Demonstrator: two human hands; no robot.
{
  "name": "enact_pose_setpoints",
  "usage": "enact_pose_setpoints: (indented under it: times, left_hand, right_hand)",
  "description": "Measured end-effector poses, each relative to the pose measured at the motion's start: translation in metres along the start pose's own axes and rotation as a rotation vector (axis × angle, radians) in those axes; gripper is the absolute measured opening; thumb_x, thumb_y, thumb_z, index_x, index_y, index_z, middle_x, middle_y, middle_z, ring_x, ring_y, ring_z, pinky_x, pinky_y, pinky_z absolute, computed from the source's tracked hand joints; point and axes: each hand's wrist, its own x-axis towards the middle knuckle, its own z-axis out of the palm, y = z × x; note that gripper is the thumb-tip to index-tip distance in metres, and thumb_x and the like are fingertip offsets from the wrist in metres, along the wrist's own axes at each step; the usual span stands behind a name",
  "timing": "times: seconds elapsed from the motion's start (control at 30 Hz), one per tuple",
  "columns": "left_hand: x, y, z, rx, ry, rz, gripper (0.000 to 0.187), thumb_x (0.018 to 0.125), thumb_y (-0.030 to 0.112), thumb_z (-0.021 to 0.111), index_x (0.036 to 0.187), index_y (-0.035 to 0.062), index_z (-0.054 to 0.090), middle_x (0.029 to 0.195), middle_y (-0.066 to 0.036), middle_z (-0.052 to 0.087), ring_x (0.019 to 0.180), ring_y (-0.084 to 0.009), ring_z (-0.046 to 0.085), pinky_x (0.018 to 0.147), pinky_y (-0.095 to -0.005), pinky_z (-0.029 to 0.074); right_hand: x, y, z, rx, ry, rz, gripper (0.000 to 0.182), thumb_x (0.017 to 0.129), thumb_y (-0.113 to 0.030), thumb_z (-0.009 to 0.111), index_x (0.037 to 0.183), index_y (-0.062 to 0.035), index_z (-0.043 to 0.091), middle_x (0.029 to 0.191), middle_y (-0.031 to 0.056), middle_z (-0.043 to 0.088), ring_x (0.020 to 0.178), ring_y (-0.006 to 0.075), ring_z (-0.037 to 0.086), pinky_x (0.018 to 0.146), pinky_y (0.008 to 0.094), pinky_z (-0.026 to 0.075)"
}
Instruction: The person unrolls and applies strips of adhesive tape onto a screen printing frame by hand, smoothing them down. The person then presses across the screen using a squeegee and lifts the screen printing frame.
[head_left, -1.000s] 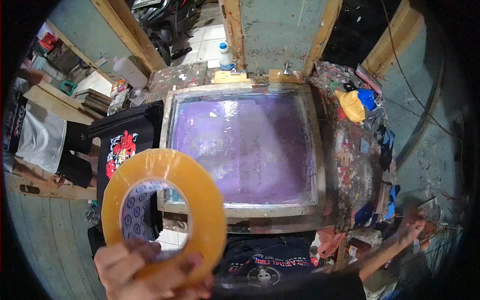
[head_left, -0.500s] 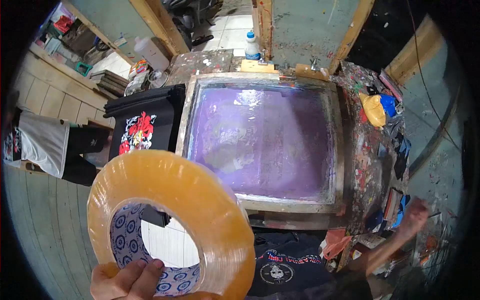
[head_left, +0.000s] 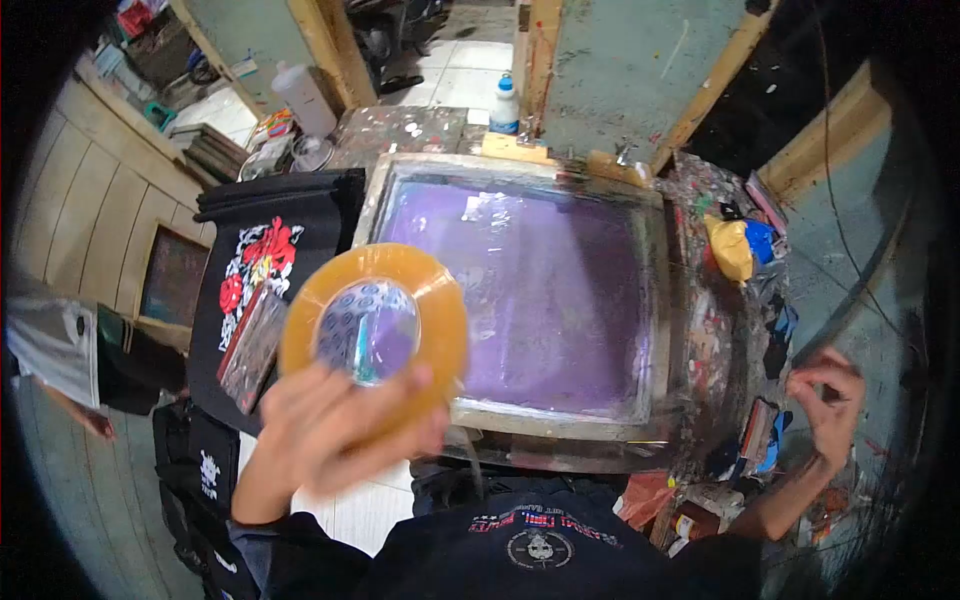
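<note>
My left hand [head_left: 335, 425], blurred by motion, grips a large roll of clear packing tape [head_left: 440, 290] by its lower side. The roll is held over the lower left corner of a framed printing screen [head_left: 570, 300] with a purple mesh. From the roll's lower right, a thin strip seems to hang down. Off to the right, my right hand [head_left: 828, 400] is raised beside the bench edge. Its fingers curl in toward the thumb; whatever they may pinch is too small to make out.
Black printed fabric [head_left: 215, 205] is stacked left of the screen, with a red-edged squeegee [head_left: 250, 345] on it. A bottle [head_left: 504, 105] stands behind the frame. Yellow and blue bags [head_left: 735, 245] lie at right. Another person [head_left: 60, 340] stands at far left.
The tape roll has moved away from the camera and up toward the screen, in my left hand. My right hand has come up slightly, fingers now curled. The person at left has shifted.
</note>
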Motion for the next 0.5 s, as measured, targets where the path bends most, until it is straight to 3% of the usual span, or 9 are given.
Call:
enact_pose_setpoints:
  times: [0.1,0.2,0.37,0.5]
  left_hand:
    - [-0.034,-0.041,0.107,0.034,0.029,-0.035,0.040,0.085,0.019,0.080,0.125,0.0178,0.074,0.119,-0.008,0.071,0.066,-0.0139,0.060,0.060,-0.0287,0.046]
    - [-0.069,-0.061,0.185,0.109,0.032,-0.065,0.040,0.085,0.019,0.079,0.125,0.0161,0.074,0.120,-0.008,0.071,0.065,-0.0154,0.060,0.060,-0.0299,0.046]
    - [-0.104,-0.048,0.230,0.179,0.008,-0.120,0.039,0.087,0.021,0.080,0.125,0.0155,0.075,0.130,-0.012,0.070,0.063,-0.0151,0.058,0.059,-0.0302,0.046]
    - [-0.108,-0.040,0.234,0.009,-0.001,-0.331,0.063,0.088,0.022,0.081,0.142,0.0010,0.059,0.129,-0.015,0.071,0.062,-0.0190,0.063,0.062,-0.0314,0.052]
  right_hand:
    - [0.046,-0.077,-0.002,-0.215,-0.146,-0.138,0.019,0.064,0.002,0.081,0.083,-0.0021,0.078,0.076,0.0102,0.065,0.066,0.0208,0.062,0.058,0.0345,0.046]
    - [0.077,-0.117,0.015,-0.338,-0.218,-0.228,0.022,0.064,-0.001,0.081,0.085,-0.0025,0.077,0.075,0.0101,0.062,0.067,0.0250,0.063,0.060,0.0360,0.049]
    - [0.120,-0.140,0.039,-0.457,-0.352,-0.509,0.020,0.070,-0.001,0.077,0.089,-0.0061,0.077,0.079,0.0062,0.064,0.071,0.0245,0.064,0.062,0.0382,0.050]
    - [0.152,-0.152,0.057,-0.508,-0.424,-0.727,0.018,0.075,0.000,0.074,0.091,-0.0065,0.075,0.082,0.0063,0.065,0.074,0.0238,0.064,0.068,0.0379,0.052]
